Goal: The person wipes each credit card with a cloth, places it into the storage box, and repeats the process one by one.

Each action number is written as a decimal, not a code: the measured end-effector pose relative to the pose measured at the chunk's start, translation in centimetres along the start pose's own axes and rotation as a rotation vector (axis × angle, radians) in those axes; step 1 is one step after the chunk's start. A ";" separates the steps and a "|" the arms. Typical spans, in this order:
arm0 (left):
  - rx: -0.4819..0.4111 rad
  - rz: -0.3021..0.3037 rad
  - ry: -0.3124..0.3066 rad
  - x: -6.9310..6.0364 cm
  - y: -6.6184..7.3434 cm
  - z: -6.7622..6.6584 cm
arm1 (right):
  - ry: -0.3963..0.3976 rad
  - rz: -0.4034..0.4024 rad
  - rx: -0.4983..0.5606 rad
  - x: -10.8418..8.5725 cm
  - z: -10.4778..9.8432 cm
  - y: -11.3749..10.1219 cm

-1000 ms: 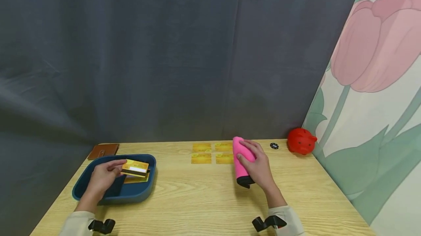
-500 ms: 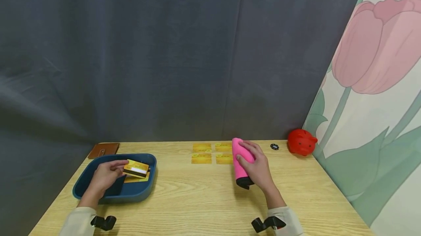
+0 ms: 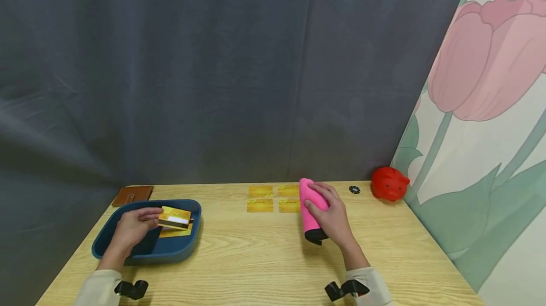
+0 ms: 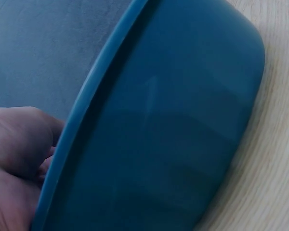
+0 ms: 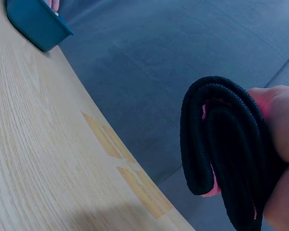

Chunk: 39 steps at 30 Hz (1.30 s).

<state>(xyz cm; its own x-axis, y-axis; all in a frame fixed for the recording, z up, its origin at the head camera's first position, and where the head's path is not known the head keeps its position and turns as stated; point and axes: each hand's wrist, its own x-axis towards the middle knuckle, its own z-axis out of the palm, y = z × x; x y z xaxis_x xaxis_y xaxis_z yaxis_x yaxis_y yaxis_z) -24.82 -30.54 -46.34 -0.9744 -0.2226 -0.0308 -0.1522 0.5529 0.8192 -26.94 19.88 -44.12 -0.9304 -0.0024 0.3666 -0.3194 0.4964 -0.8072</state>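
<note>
Over the blue bin (image 3: 170, 257) at the left, my left hand (image 3: 131, 228) pinches a yellow bank card (image 3: 174, 218) with a white strip and a dark stripe. Beneath it, more yellow cards (image 3: 176, 233) lie on the bin's floor, partly covered. In the left wrist view the bin's wall (image 4: 164, 115) hides the fingertips and the card. My right hand (image 3: 334, 216) grips a rolled pink cloth (image 3: 310, 206) with black edging. Seen end-on in the right wrist view, the folded black edge (image 5: 221, 144) of the cloth shows, held above the table.
Several yellow cards (image 3: 259, 205) lie in rows near the table's back edge, left of the cloth. A brown leather wallet (image 3: 132, 195) sits behind the bin. At the back right are a black poker chip (image 3: 354, 189) and a red piggy bank (image 3: 389, 184). A grey curtain (image 3: 222, 74) hangs behind.
Both hands keep their holds on the card and the cloth. The card has tilted slightly over the bin; otherwise only a small shift of the whole head view shows.
</note>
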 end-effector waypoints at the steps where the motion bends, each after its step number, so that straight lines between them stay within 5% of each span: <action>1: 0.006 -0.004 0.005 0.0 0.0 0.0 | -0.002 0.002 0.000 0.0 0.0 0.0; 26: 0.001 0.019 0.063 -0.2 0.3 -0.7 | 0.003 0.014 0.024 0.2 -0.2 0.1; 31: -0.013 0.078 0.032 -0.5 2.1 0.1 | 0.011 0.027 0.021 0.3 -0.5 0.2; 39: -0.133 0.212 -0.080 -0.5 7.3 3.2 | 0.011 0.047 0.017 0.3 -0.9 0.5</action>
<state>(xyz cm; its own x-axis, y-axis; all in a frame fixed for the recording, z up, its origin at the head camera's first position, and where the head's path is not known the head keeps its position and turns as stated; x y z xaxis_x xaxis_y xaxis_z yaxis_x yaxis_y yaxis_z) -26.01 -23.82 -42.19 -0.9930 -0.0458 0.1093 0.0752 0.4686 0.8802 -27.25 20.88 -43.99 -0.9423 0.0306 0.3334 -0.2785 0.4808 -0.8314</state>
